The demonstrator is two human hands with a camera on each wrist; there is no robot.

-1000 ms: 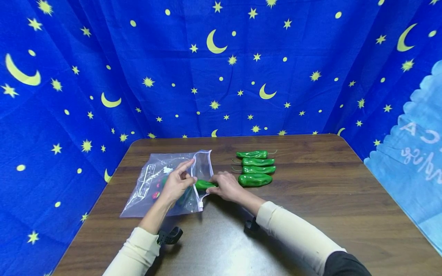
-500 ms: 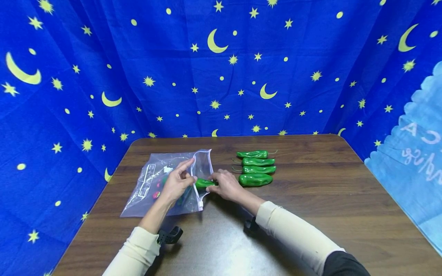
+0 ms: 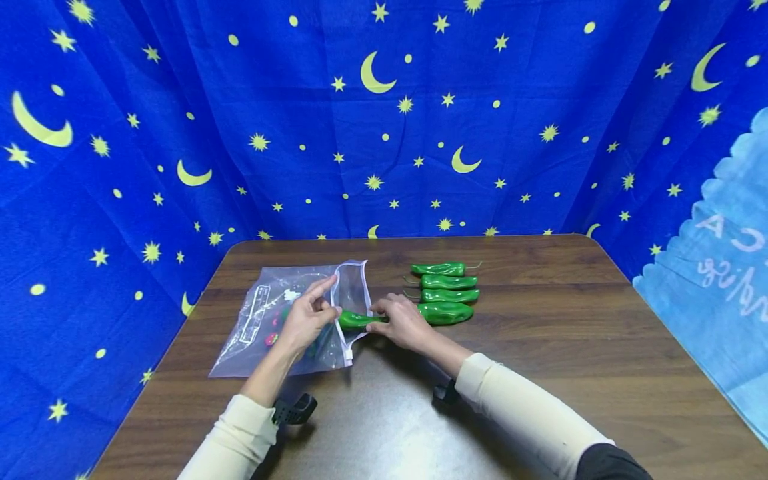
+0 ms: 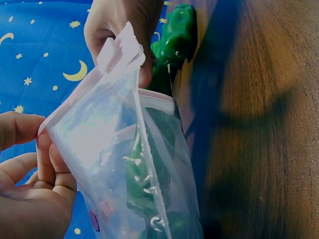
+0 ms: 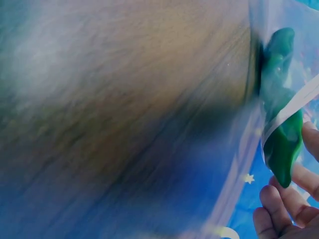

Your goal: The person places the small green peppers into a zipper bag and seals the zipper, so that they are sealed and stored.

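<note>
Bagging of a pepper, seen from above and from both wrists. The pepper is glossy, deep green and smooth, narrowing to a bare tip; it lies through the mouth of the bag, its tip outside the film. The left hand pinches the bag's rim between thumb and fingers. The right hand is bent about the tip; whether it pinches or merely touches cannot be told. Further green shapes show blurred through the film. The bag is clear, faintly lilac, with a white slider, red and pink figures and a white-outlined label, its print too small to read. Right of the bag lie four peppers in a column. On the pale blue cloth, white lettering includes a capital A; the cursive below is illegible.
</note>
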